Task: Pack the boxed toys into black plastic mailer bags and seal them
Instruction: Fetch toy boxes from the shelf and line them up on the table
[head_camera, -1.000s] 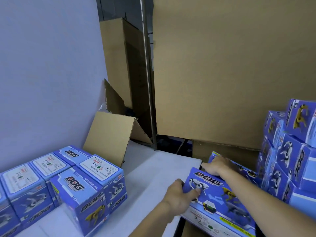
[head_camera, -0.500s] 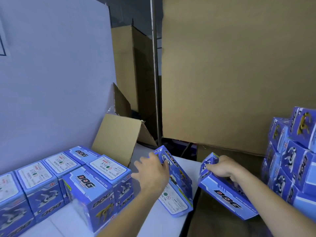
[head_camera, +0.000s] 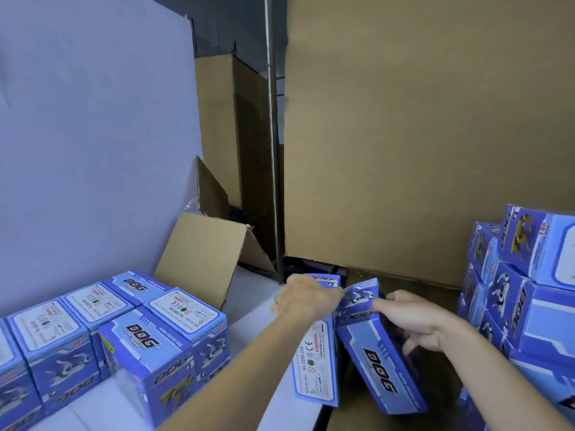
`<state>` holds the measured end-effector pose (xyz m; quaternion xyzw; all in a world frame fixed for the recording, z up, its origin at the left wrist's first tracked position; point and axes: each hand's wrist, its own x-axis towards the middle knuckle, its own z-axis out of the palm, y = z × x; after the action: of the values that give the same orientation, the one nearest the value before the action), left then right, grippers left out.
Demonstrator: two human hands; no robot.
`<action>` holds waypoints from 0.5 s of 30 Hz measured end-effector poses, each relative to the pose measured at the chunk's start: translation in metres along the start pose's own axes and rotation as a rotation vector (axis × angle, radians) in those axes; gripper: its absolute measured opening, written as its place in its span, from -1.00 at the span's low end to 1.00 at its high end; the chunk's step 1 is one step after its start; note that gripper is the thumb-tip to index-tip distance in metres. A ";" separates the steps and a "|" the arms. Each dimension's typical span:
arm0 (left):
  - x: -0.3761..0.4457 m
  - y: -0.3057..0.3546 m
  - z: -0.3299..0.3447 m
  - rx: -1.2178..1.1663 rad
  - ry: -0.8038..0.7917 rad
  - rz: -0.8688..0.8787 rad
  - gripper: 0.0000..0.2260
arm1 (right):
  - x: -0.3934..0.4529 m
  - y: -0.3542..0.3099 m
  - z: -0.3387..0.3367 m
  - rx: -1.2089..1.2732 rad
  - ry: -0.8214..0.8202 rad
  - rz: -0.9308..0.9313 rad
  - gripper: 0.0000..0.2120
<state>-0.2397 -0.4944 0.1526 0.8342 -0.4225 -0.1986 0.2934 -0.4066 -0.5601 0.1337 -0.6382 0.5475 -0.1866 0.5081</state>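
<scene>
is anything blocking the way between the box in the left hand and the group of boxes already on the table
Nothing visible does. The left hand holds its box at the table's right edge, and only bare tabletop lies between it and the grouped boxes. The right hand's box sits on the opposite side.

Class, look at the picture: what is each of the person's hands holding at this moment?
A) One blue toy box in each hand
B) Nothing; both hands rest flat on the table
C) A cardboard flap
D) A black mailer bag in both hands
A: the left hand grips one blue DOG box and the right hand grips another box beside it.
</scene>
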 end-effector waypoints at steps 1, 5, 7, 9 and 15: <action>0.002 -0.004 -0.005 -0.091 -0.026 0.009 -0.53 | -0.001 0.001 0.000 0.014 0.001 -0.009 -0.74; 0.002 -0.017 -0.015 -0.402 -0.151 -0.036 -0.64 | -0.003 0.002 0.002 0.029 0.000 -0.039 -0.74; 0.002 -0.021 -0.015 -0.452 -0.187 -0.021 -0.52 | -0.003 0.001 0.009 0.044 0.013 -0.067 -0.76; -0.002 -0.023 -0.021 -0.446 -0.161 0.028 -0.48 | -0.005 0.000 0.018 0.084 0.040 -0.119 -0.75; -0.017 -0.022 -0.050 -0.583 0.000 0.197 -0.59 | -0.023 -0.023 0.042 0.347 0.126 -0.380 -0.82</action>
<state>-0.2077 -0.4540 0.1774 0.6698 -0.4266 -0.2819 0.5385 -0.3692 -0.5239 0.1430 -0.6201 0.4081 -0.4090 0.5307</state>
